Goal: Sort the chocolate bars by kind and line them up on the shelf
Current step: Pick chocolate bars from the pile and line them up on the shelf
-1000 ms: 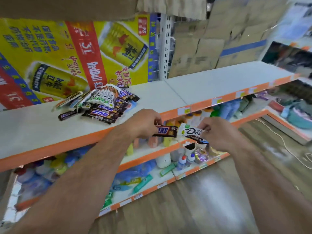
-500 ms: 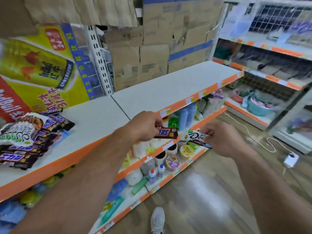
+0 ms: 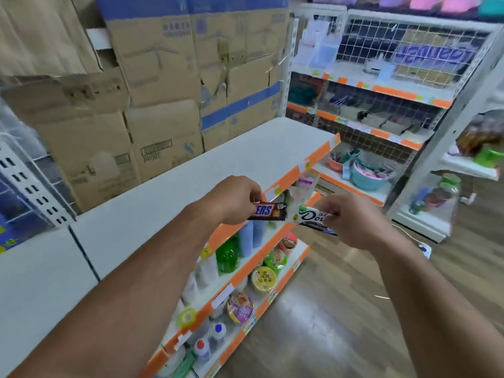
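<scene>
Two bare forearms enter from the bottom edge of the head view, one from the lower left, one from the lower right. No sleeve edge shows on either arm within the frame. Left hand (image 3: pixel 234 199): no ring, watch or band visible. Right hand (image 3: pixel 354 219): likewise unadorned at the wrist. Fine detail of the fingers (image 3: pixel 326 210) is blurred.
</scene>
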